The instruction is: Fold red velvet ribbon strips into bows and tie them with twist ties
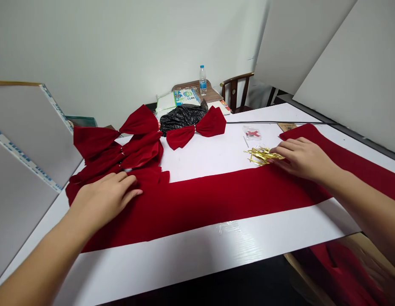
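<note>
A long red velvety cloth strip [197, 195] lies across the white table. My left hand [104, 193] rests on its left end, palm down, with the thumb apart from loosely bent fingers and nothing held. At the right edge of a small pile of gold twist ties [259, 155], my right hand [301, 157] has its fingers and thumb around some ties; how many is hidden. Beyond my left hand, red bows [120, 148] with pinched, shiny middles are heaped. Another red bow [195, 127] lies farther back, against a black plastic bag [183, 117].
A small clear packet [252, 133] with something red inside lies behind the ties. More red cloth [350, 157] extends right. A water bottle [203, 80] and wooden chair [237, 91] are behind. White panels [28, 131] stand at left. An open box [344, 272] with red cloth sits below the table edge.
</note>
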The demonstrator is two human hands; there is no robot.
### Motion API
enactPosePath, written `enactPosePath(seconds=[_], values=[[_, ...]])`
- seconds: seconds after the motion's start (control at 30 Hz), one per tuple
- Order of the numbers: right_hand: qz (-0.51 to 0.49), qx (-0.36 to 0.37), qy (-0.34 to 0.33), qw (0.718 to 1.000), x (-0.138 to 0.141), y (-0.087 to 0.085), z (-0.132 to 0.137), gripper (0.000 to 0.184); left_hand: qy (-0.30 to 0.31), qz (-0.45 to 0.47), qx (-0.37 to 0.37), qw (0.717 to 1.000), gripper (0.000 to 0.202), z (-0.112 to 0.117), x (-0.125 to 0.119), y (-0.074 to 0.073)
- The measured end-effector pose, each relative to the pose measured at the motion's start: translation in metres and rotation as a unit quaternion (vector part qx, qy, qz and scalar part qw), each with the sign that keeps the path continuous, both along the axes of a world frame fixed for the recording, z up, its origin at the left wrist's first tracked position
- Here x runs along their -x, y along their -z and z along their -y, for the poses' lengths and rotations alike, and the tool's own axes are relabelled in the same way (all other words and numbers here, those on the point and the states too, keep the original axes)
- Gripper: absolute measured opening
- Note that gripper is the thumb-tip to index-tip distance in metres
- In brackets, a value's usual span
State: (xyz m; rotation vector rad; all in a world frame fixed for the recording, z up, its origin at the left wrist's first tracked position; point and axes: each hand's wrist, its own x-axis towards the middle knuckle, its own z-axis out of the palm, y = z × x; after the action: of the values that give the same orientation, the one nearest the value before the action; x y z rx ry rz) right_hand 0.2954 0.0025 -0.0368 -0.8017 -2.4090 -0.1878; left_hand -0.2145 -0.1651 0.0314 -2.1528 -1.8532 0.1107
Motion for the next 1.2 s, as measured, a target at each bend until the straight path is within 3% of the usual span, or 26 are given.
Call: enactPosePath(seconds=[0.1,0.17,0.23,0.3,0.4,0.6,0.8,1.0,1.2], values=[[0.048,-0.032,0.023,0.998,0.027,0.006,0.019,0.023,0.051,0.084,-0.016,0.995,0.028,0.011,-0.032,0.016],[0.015,0.054,-0.018,0.998,0.053,0.01,0.041,0.019,0.131,0.208,0.08,0.966,0.024,0.013,-0.06,0.033],[0.011,0.155,-0.095,0.983,0.079,0.018,0.065,0.021,0.156,0.292,0.163,0.929,0.019,0.011,-0.085,0.052],[0.023,0.207,-0.14,0.968,0.099,0.028,0.083,0.025,0.165,0.314,0.195,0.914,0.016,0.007,-0.101,0.07],[0.026,0.218,-0.162,0.962,0.11,0.042,0.091,0.033,0.164,0.3,0.188,0.921,0.018,-0.002,-0.108,0.087],[0.045,0.176,-0.124,0.976,0.104,0.046,0.066,0.035,0.127,0.277,0.155,0.94,0.024,-0.017,-0.101,0.088],[0.062,0.14,-0.123,0.981,0.114,0.04,0.052,0.024,0.12,0.261,0.136,0.948,0.03,-0.033,-0.103,0.085],[0.028,0.201,-0.178,0.963,0.118,0.041,0.049,0.021,0.173,0.334,0.114,0.919,0.02,-0.035,-0.101,0.097],[0.002,0.219,-0.139,0.966,0.114,0.048,0.054,0.025,0.171,0.346,0.094,0.918,0.019,-0.035,-0.097,0.1]])
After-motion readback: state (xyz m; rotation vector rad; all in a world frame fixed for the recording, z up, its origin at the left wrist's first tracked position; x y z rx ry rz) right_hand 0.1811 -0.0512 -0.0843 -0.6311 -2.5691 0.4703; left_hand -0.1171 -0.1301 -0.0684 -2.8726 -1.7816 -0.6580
